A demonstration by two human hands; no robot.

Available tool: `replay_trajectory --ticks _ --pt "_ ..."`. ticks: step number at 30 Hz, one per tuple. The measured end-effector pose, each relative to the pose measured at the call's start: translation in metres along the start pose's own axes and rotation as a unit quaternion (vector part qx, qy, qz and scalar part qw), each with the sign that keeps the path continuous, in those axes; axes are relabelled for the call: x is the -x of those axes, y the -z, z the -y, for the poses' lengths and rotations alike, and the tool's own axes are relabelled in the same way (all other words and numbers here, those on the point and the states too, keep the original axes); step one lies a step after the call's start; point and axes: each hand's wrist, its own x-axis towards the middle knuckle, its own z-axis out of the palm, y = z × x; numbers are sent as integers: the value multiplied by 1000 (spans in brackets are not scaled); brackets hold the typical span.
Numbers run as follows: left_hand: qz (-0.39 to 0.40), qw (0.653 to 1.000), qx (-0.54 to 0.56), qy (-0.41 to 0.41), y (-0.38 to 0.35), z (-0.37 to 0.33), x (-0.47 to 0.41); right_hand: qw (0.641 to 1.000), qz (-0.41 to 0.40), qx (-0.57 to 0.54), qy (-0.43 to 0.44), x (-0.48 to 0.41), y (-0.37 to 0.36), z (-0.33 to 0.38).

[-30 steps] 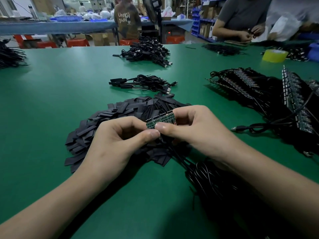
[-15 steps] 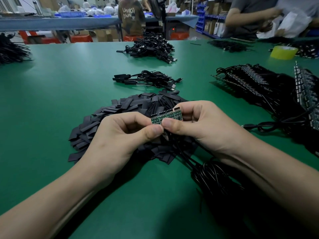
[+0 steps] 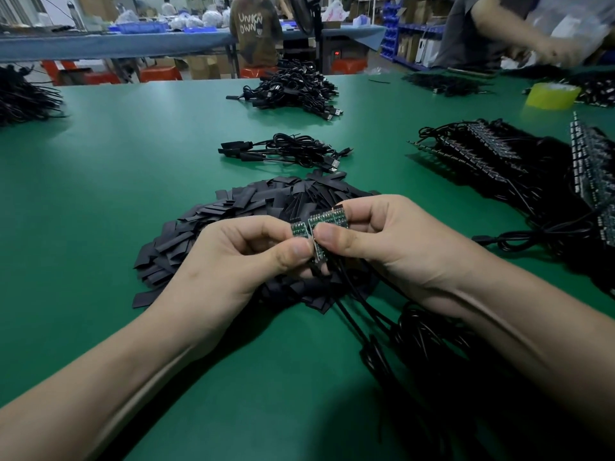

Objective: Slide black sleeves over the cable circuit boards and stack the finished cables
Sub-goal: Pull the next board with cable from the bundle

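A row of small green circuit boards (image 3: pixel 327 219) on black cables is pinched in my right hand (image 3: pixel 386 241), just above a heap of flat black sleeves (image 3: pixel 233 211). My left hand (image 3: pixel 233 257) pinches one board (image 3: pixel 298 229) at the left end of the row, tilted a little apart from the others. The boards' black cables (image 3: pixel 382 327) trail down and right onto the green table (image 3: pixel 133 154). A small stack of sleeved cables (image 3: pixel 286 153) lies beyond the sleeve heap.
A bigger pile of cables (image 3: pixel 296 89) sits farther back. Bundles of cables with bare boards (image 3: pixel 499 158) fill the right side. A yellow tape roll (image 3: pixel 552 94) stands at the far right, more cables (image 3: pixel 23 98) at far left. People work beyond the table.
My left thumb and finger have pulled the leftmost board away from the row in my right hand. Both hands stay above the sleeve heap.
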Motion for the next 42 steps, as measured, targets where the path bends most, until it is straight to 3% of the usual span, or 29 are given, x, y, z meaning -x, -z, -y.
replay_trajectory --ticks 4,8,9,10,13,14,15,17,20,22,26,28,29,32,34,37,42 --pt "-38 999 25 -7 2 1 -1 998 -41 34 -16 3 9 14" --pt "-75 997 21 -11 6 2 -2 974 -111 193 -51 11 37 35" --pt "-79 997 12 -18 6 2 -2 942 -145 297 -52 13 45 38" --pt "-79 996 -4 -27 6 1 -1 886 -182 423 -56 15 54 41" --pt "-75 994 -53 -58 6 0 0 680 -247 685 -92 19 69 47" --pt "-76 992 -67 -69 6 0 1 640 -259 717 -100 20 69 46" --pt "-80 990 -82 -79 6 1 0 623 -270 729 -88 20 66 45" --pt "-95 985 -110 -95 6 3 0 643 -270 717 5 19 53 41" --pt "-118 980 -125 -104 6 4 -2 768 -185 603 113 13 15 27" --pt "-118 980 -122 -105 6 4 -2 837 -96 532 91 11 -6 13" --pt "-102 981 -130 -102 9 5 -3 903 -55 419 76 11 -12 3" --pt "-95 963 -223 -114 16 7 -3 954 -54 283 80 12 -10 8" --pt "-89 939 -307 -129 20 7 -3 971 -61 219 80 13 -8 10" --pt "-51 862 -486 -137 31 7 -4 980 -112 141 90 14 2 15" --pt "-30 850 -513 -116 33 7 -4 974 -139 148 104 14 11 20" --pt "-14 839 -528 -128 32 6 -5 949 -164 245 109 15 18 21" --pt "-17 826 -541 -156 38 4 -6 923 -123 358 64 13 14 10"
